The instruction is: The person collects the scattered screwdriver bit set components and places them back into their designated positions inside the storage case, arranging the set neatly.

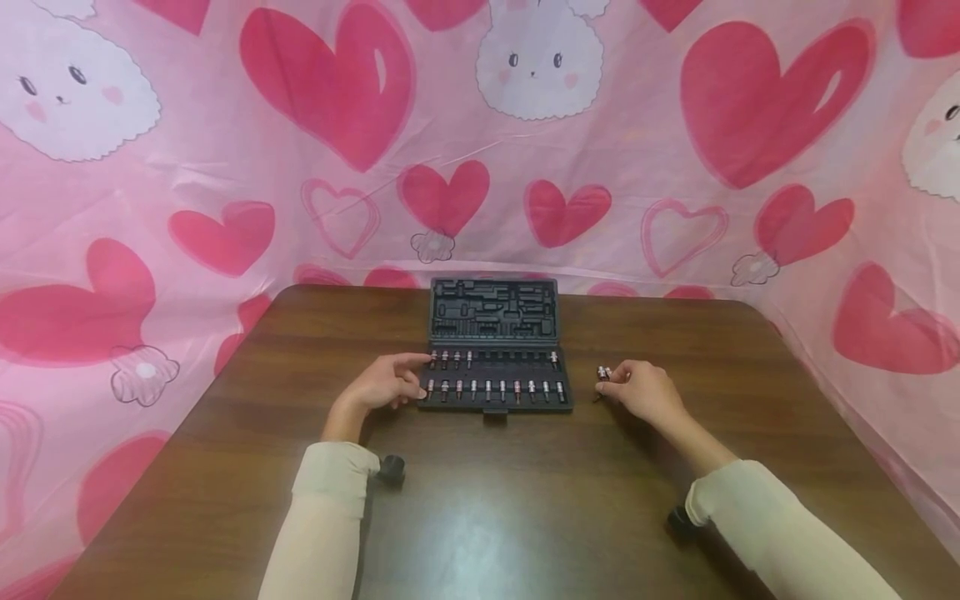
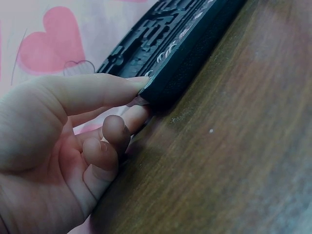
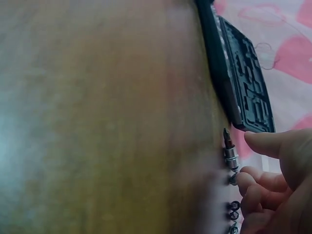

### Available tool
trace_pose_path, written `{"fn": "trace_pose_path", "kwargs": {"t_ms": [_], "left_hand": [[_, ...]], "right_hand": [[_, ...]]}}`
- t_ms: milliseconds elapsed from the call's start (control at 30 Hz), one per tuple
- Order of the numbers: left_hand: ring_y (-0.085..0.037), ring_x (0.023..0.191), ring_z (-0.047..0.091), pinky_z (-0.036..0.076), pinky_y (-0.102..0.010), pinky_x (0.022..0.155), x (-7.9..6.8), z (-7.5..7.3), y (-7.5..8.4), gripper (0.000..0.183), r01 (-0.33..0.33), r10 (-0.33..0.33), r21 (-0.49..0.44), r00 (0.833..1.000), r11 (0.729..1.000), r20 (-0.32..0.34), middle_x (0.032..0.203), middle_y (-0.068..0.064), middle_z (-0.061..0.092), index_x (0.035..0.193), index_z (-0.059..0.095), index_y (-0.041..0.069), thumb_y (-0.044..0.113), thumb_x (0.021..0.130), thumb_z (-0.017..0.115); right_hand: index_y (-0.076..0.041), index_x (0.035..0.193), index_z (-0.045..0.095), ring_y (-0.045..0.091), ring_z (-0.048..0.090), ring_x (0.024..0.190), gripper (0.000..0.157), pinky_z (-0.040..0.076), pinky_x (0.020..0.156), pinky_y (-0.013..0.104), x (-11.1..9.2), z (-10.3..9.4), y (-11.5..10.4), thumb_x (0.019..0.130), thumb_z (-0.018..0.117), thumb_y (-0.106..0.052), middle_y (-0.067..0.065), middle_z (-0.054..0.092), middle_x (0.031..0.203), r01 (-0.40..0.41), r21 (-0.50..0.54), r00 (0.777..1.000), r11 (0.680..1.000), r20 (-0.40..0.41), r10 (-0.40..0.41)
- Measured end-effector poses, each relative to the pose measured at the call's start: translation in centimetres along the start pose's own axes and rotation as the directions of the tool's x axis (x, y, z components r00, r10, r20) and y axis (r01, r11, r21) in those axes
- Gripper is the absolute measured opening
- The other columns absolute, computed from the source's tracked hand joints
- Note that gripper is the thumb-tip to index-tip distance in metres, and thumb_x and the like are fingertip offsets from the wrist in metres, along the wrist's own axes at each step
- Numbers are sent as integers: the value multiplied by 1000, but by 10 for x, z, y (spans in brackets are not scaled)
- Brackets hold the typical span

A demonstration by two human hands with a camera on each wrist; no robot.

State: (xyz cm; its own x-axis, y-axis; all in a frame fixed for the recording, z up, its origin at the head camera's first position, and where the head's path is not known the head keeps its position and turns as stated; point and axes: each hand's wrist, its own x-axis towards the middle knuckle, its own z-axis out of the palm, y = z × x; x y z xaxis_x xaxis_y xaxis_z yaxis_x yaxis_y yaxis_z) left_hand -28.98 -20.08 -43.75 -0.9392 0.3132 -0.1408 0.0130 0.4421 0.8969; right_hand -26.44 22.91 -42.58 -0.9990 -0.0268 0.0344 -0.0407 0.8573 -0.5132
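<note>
A black tool case [image 1: 495,402] lies unfolded on the table, its lid raised at the back. Bit sockets [image 1: 487,390] fill its front row; the back row has several at the left, one bit socket [image 1: 554,360] at the right and bare slots between. My left hand [image 1: 378,383] touches the case's left end, thumb on the front corner [image 2: 152,92], index finger stretched farther back. Right of the case, my right hand [image 1: 641,390] is at a few loose bit sockets [image 1: 602,372]. Its thumb and fingers stand apart beside a dark-tipped bit socket [image 3: 230,155]; others lie close by [image 3: 234,209].
The brown wooden table [image 1: 510,500] reaches back to a pink heart-patterned cloth [image 1: 637,150] hung around it. The lid [image 1: 495,310] has moulded recesses. A black wrist camera [image 1: 392,469] sits at the left cuff, and another black wrist camera [image 1: 681,522] at the right.
</note>
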Motion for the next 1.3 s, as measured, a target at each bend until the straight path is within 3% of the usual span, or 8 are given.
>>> {"fn": "trace_pose_path", "kwargs": {"t_ms": [367,567,867,1300], "left_hand": [[-18,53,51,44,-31,50,0,1,-1,61,-11,11,4,1000,1000,6,77,-9,67,138,54,7,2,81,72],[-18,54,51,45,-31,50,0,0,-2,61,-11,11,-6,1000,1000,8,77,-9,67,139,53,7,2,81,72],[-18,53,51,44,-30,50,1,0,-3,62,-14,14,0,1000,1000,10,78,-9,67,139,53,6,2,81,73],[-17,52,50,43,-30,48,3,0,-4,63,-24,24,-28,1000,999,18,76,-9,66,139,51,4,-1,81,72]], "right_hand": [[-12,80,61,24,54,68,34,39,56,38,-6,8,-2,80,75,-43,1,60,74,-43,-99,999,994,3,43],[-12,79,59,26,55,69,31,39,57,41,-4,12,-5,78,78,-37,2,60,74,-10,-92,999,996,-40,6],[-7,83,61,21,58,68,20,42,64,38,-1,23,-9,77,79,-10,2,62,71,155,54,980,986,-138,-146],[-5,93,68,24,65,77,16,47,71,41,24,37,-31,81,77,-12,7,70,82,183,192,969,964,-199,-144]]}}
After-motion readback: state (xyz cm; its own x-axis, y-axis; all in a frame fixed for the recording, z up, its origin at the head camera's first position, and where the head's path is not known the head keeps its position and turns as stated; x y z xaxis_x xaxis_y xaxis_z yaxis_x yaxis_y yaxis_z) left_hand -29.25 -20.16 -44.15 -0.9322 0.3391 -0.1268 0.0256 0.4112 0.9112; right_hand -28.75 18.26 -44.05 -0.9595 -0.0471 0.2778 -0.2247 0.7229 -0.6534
